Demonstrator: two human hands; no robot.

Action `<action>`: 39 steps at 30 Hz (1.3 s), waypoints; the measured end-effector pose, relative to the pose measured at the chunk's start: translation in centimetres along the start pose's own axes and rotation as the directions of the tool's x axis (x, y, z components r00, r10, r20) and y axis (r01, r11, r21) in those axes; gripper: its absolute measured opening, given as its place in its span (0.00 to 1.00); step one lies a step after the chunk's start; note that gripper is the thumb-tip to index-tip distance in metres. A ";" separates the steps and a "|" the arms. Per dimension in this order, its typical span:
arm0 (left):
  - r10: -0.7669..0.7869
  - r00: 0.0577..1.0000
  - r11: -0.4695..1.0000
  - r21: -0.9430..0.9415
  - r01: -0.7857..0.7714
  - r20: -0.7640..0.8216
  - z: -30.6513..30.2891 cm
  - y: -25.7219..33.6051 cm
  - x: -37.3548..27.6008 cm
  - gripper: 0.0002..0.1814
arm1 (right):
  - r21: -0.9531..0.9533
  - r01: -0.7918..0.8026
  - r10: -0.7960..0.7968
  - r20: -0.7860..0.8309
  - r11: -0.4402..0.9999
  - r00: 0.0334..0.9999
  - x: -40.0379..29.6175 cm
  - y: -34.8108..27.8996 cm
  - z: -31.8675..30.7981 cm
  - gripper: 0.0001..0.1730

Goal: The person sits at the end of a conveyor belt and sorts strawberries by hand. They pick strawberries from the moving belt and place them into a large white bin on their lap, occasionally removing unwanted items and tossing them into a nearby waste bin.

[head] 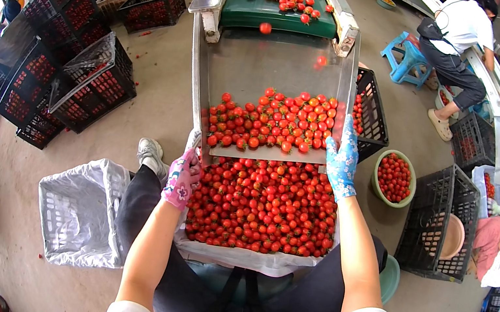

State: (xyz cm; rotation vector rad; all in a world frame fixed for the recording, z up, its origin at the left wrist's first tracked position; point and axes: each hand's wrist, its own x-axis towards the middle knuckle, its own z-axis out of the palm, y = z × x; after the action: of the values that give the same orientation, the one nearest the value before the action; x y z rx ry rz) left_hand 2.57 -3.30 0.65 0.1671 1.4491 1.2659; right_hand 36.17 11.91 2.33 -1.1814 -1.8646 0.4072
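A sloping metal chute (269, 67) lies before me, with a layer of red cherry tomatoes (280, 124) on its lower part. My left hand (182, 178), in a pink floral glove, is curled at the lower end of the chute's left side wall. On the right side wall rests my right hand (343, 159) in a blue floral glove, thumb inside and fingers along the outer side. Between my legs, under the chute's lip, stands a crate with a white plastic liner (248, 256), heaped with cherry tomatoes (267, 203).
A green conveyor belt (280, 20) carries tomatoes to the chute; a few are falling. At left stand a lined crate (81, 217) and stacked black crates (93, 85). To the right are a tomato-filled bowl (394, 178), a black crate (437, 222), a blue stool (405, 58) and co-workers.
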 end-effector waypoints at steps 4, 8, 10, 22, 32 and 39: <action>0.025 1.000 1.000 0.013 -0.025 0.011 -0.1 -0.2 0.1 0.18 | 0.025 -0.011 0.011 0.000 1.000 1.000 0.0 -0.1 0.0 0.37; 0.018 1.000 1.000 0.005 -0.018 0.012 -0.1 -0.2 0.1 0.18 | 0.026 -0.008 0.008 0.001 1.000 1.000 0.0 -0.1 0.0 0.37; 0.021 1.000 1.000 0.003 -0.021 0.016 -0.2 -0.2 0.2 0.18 | 0.024 -0.002 0.002 0.000 1.000 1.000 0.0 -0.2 0.0 0.37; -0.001 0.999 1.000 -0.020 0.001 0.035 0.3 0.1 -0.3 0.19 | 0.011 0.012 -0.012 -0.031 1.000 0.999 -0.1 0.1 0.1 0.38; -0.024 0.998 0.998 -0.054 0.026 0.055 0.2 0.1 -0.1 0.22 | 0.016 0.003 -0.003 0.006 1.000 1.000 -0.1 0.0 -0.2 0.37; -0.048 0.998 0.997 -0.060 0.051 0.040 0.2 0.3 -0.1 0.20 | 0.011 0.012 -0.012 -0.005 1.000 1.000 0.0 0.1 0.1 0.37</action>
State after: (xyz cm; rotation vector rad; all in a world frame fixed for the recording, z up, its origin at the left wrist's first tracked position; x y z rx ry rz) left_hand 2.63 -3.15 1.03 0.1131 1.3722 1.2585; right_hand 36.20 11.98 2.19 -1.1627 -1.8618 0.4073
